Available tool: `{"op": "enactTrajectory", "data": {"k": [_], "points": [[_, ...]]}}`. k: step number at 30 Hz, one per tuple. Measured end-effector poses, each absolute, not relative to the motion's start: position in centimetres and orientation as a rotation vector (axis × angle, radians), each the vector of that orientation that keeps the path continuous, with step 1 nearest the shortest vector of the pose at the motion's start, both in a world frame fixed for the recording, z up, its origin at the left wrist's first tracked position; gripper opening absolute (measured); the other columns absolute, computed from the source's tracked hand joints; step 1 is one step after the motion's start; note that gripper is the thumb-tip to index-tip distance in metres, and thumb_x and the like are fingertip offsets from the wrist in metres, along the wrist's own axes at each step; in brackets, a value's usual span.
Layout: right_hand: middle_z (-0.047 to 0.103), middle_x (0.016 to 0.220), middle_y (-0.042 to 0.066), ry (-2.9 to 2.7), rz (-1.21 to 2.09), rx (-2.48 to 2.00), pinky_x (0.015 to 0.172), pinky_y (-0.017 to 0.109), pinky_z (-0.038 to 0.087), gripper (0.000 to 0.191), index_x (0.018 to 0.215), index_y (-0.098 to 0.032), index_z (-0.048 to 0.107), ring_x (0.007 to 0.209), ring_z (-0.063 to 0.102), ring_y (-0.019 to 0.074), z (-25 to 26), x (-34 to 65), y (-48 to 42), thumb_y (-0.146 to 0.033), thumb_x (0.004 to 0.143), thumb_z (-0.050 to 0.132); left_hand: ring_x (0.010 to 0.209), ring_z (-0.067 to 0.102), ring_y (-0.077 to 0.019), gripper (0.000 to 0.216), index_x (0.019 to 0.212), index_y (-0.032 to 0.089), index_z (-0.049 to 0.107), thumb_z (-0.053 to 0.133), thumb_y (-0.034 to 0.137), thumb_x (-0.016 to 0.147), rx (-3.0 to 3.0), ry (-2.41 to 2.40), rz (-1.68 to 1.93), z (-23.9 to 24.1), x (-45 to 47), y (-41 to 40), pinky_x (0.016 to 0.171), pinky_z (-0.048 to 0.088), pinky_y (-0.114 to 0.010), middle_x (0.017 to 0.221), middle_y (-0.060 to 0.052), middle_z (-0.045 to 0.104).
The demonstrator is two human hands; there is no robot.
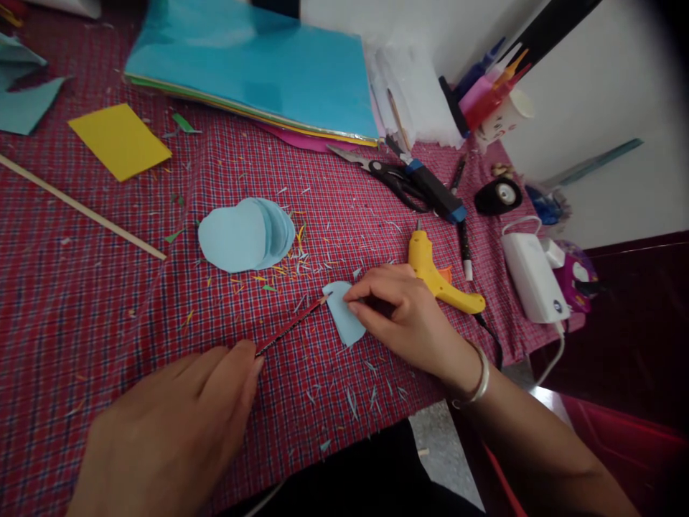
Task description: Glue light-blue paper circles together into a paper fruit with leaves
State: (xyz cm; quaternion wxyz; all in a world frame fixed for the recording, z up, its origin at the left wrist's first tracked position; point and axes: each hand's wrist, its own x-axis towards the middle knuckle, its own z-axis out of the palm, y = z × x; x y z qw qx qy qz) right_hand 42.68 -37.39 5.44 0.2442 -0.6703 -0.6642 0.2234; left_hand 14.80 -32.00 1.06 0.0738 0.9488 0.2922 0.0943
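Note:
My left hand (177, 424) lies low on the red checked tablecloth (97, 309), its fingers closed on the end of a thin dark pencil (293, 324). The pencil's tip touches a small light-blue paper piece (342, 316). My right hand (401, 312), with a bangle at the wrist, pinches that paper piece against the cloth. A fanned stack of light-blue paper circles (245, 235) lies just beyond the pencil.
A yellow glue gun (436, 276) lies right of my right hand. Black scissors (385, 176), a blue-capped tool (433, 190), a white charger (532, 276), a cup of pens (495, 100), a coloured paper pile (258, 68), a yellow sheet (119, 140) and a wooden stick (80, 208) surround them.

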Motion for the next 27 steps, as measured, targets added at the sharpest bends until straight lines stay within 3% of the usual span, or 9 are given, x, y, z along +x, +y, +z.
{"op": "enactTrajectory", "data": {"k": [4, 12, 27], "points": [[0.068, 0.078, -0.002, -1.824, 0.614, -1.843, 0.079, 0.036, 0.035, 0.007, 0.083, -0.021, 0.066, 0.079, 0.060, 0.0156, 5.51, 42.65, -37.46, -0.019, 0.088, 0.063, 0.067, 0.064, -0.0221, 0.020, 0.101, 0.024, 0.060, 0.045, 0.035, 0.094, 2.850, 0.880, 0.267, 1.04, 14.61, -32.22, 0.057, 0.045, -0.037, 0.090, -0.005, 0.071], [0.065, 0.075, -0.001, -1.847, 0.598, -1.835, 0.077, 0.036, 0.034, 0.009, 0.081, -0.019, 0.066, 0.078, 0.057, 0.0150, 5.55, 42.56, -37.42, -0.018, 0.089, 0.061, 0.057, 0.060, -0.0171, 0.023, 0.092, 0.026, 0.064, 0.045, 0.039, 0.093, 2.811, 0.914, 0.293, 0.92, 14.70, -31.96, 0.058, 0.049, -0.031, 0.070, 0.001, 0.067], [0.060, 0.077, -0.001, -1.950, 0.469, -1.872, 0.076, 0.035, 0.033, 0.009, 0.082, -0.020, 0.068, 0.079, 0.056, 0.0152, 5.24, 42.39, -37.66, -0.021, 0.089, 0.062, 0.051, 0.053, -0.0173, 0.021, 0.095, 0.027, 0.067, 0.050, 0.039, 0.091, 2.669, 0.912, 0.315, 0.51, 14.57, -31.76, 0.055, 0.043, -0.032, 0.068, 0.000, 0.066]]}}
